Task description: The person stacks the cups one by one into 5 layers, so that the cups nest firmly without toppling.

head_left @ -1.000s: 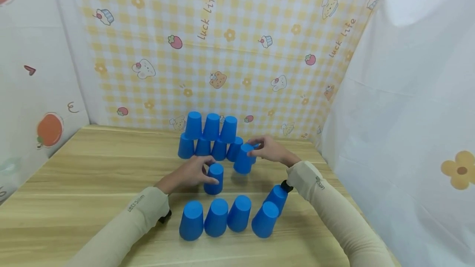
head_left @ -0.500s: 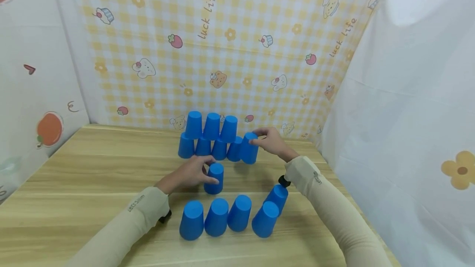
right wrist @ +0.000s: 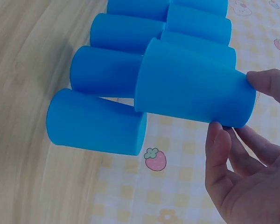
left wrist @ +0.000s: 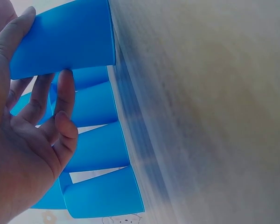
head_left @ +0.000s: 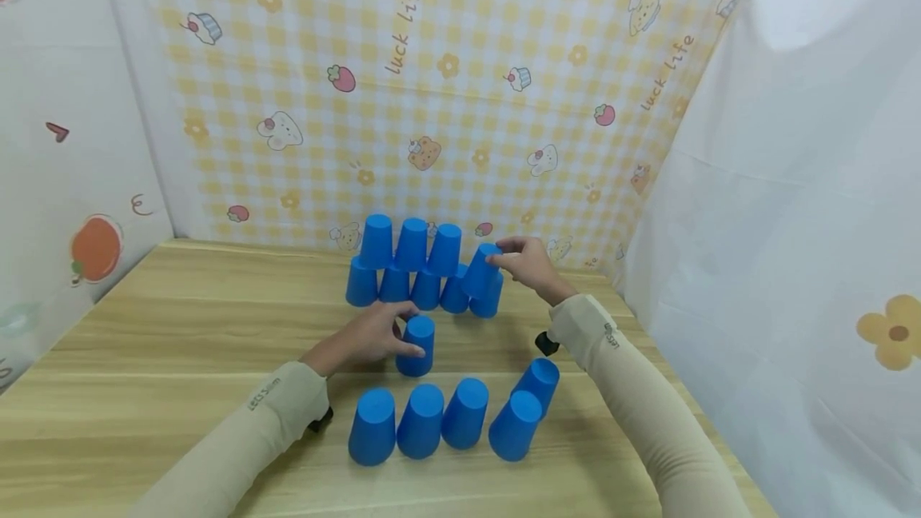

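Observation:
My left hand (head_left: 403, 332) rests on the table and grips an upside-down blue cup (head_left: 417, 348) at mid-table; in the left wrist view the hand (left wrist: 45, 49) wraps thumb and fingers round that cup (left wrist: 70, 37). At the back stands a two-level cup stack (head_left: 412, 262). My right hand (head_left: 505, 260) pinches the top of a tilted blue cup (head_left: 480, 270) just above the stack's right-end bottom cup (head_left: 490, 302). The right wrist view shows the hand (right wrist: 242, 109) holding this cup (right wrist: 191, 84) over the end cup (right wrist: 95, 122).
Several more upside-down blue cups (head_left: 420, 420) stand in a row near the table's front, with one (head_left: 538, 380) behind the right end. The wooden table (head_left: 180, 326) is walled by a checked cloth (head_left: 446, 102) at the back and white sheets at both sides.
My right hand carried its cup back to the right end of the stack; now one cup stands there and the hand holds another raised and tilted above it. The left hand stayed still.

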Demonstrator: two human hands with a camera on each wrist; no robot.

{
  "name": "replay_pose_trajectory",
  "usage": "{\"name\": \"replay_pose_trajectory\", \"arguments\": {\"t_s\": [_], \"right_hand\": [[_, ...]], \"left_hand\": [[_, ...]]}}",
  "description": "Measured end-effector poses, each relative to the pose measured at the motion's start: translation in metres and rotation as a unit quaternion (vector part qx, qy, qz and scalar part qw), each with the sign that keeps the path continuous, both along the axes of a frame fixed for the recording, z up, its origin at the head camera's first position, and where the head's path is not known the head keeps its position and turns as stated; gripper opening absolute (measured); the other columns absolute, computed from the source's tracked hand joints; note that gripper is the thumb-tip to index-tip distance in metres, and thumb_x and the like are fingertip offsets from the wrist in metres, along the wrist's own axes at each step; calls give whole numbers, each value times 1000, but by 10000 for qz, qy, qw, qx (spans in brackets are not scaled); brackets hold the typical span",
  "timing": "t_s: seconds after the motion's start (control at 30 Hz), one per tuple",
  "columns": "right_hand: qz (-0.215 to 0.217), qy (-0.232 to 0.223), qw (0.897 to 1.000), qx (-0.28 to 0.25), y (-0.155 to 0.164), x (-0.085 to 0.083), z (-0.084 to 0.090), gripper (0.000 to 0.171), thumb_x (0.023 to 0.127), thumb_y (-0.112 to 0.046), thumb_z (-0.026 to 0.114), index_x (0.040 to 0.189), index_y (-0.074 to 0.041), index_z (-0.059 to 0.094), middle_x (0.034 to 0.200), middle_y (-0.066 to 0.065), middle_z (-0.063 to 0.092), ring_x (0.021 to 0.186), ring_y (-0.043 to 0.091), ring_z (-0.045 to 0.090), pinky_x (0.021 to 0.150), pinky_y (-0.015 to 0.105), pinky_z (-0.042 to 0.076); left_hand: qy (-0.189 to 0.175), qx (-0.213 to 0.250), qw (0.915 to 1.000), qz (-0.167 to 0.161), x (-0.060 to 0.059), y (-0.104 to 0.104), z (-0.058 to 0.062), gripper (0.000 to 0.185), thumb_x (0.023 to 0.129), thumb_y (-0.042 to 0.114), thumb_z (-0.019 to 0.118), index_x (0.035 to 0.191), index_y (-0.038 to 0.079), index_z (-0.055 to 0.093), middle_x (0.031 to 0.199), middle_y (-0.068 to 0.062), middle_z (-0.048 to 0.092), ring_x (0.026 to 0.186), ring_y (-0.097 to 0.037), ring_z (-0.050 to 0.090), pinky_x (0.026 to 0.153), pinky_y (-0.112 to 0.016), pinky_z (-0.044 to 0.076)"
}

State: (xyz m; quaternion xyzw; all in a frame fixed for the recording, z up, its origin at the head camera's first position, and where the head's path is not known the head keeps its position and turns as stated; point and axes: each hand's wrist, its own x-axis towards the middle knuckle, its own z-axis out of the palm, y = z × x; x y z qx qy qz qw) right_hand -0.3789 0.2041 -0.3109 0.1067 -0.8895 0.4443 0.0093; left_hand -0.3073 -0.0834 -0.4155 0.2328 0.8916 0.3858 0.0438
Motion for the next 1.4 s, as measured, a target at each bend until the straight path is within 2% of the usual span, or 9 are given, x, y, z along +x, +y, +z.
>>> {"name": "replay_pose_trajectory", "arguments": {"t_s": [0.33, 0.5, 0.87, 1.1, 1.4], "right_hand": [[-208, 259, 9990, -286, -6, -2, 8, 47, 88, -29, 75, 127, -4, 63, 125, 13, 64, 110, 29, 61, 80, 41, 56], [-269, 266, 9990, -250, -9, -8, 7, 49, 89, -28, 75, 129, -3, 61, 128, 14, 62, 113, 29, 60, 83, 43, 56], [-401, 204, 9988, -178, -11, -17, 5, 49, 90, -26, 74, 131, -3, 59, 131, 16, 61, 112, 30, 62, 81, 39, 56], [-370, 147, 9988, -297, -13, -20, 2, 48, 89, -23, 75, 129, -2, 60, 129, 17, 62, 113, 31, 62, 90, 50, 53], [-334, 112, 9993, -143, -15, -23, 0, 48, 90, -25, 74, 131, -3, 59, 129, 15, 62, 113, 30, 62, 84, 42, 56]], "left_hand": [[-85, 59, 9999, 20, 2, 1, 2, 51, 79, 42, 83, 120, 19, 62, 114, 0, 64, 88, -15, 63, 79, -37, 57], [-127, 58, 9999, 46, 4, 2, 2, 51, 79, 43, 83, 120, 20, 62, 114, 1, 64, 88, -15, 62, 79, -37, 57], [-199, 77, 9998, 42, 5, 2, 4, 52, 79, 42, 83, 120, 19, 62, 114, 0, 64, 86, -14, 63, 79, -36, 57], [-208, 50, 9998, 50, 4, 1, 3, 51, 79, 42, 82, 121, 21, 62, 115, 0, 64, 85, -14, 63, 78, -35, 57], [-205, 73, 9997, 63, 6, 1, 3, 51, 79, 40, 83, 121, 20, 63, 115, 0, 65, 85, -13, 63, 79, -36, 57]]}}
